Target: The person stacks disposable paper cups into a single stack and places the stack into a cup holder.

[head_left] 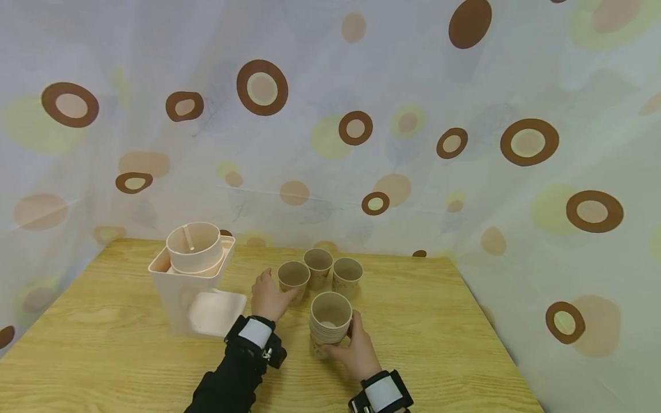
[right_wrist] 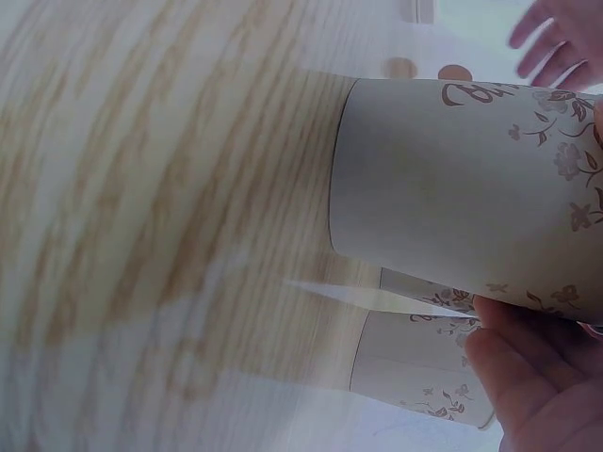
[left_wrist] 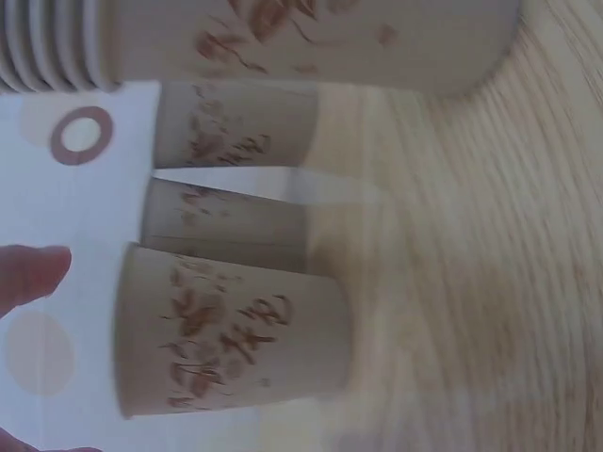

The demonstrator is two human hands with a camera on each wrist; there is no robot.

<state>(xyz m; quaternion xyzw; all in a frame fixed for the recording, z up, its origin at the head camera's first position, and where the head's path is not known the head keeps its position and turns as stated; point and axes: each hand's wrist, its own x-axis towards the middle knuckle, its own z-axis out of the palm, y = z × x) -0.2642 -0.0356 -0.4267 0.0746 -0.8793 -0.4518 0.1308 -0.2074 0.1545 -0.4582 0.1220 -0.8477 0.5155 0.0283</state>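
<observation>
My right hand (head_left: 360,351) holds a stack of nested paper cups (head_left: 330,315), thumb on the near side and fingers round the far right side. Behind the stack, three paper cups stand upright close together: a left one (head_left: 293,275), a back one (head_left: 318,261) and a right one (head_left: 348,271). Beside the left cup is my left hand (head_left: 269,298), its fingers spread with the thumb toward that cup. A gap shows between a fingertip (left_wrist: 36,275) and this printed cup (left_wrist: 236,334) in the left wrist view. Brown flowers decorate the stack's outer wall (right_wrist: 443,188).
At the left of the wooden table (head_left: 423,332) stands a pale square bin (head_left: 178,307) with a round container (head_left: 193,255) in its top. A white flap (head_left: 219,312) juts out on its near right side. A patterned curtain (head_left: 310,160) hangs behind the table.
</observation>
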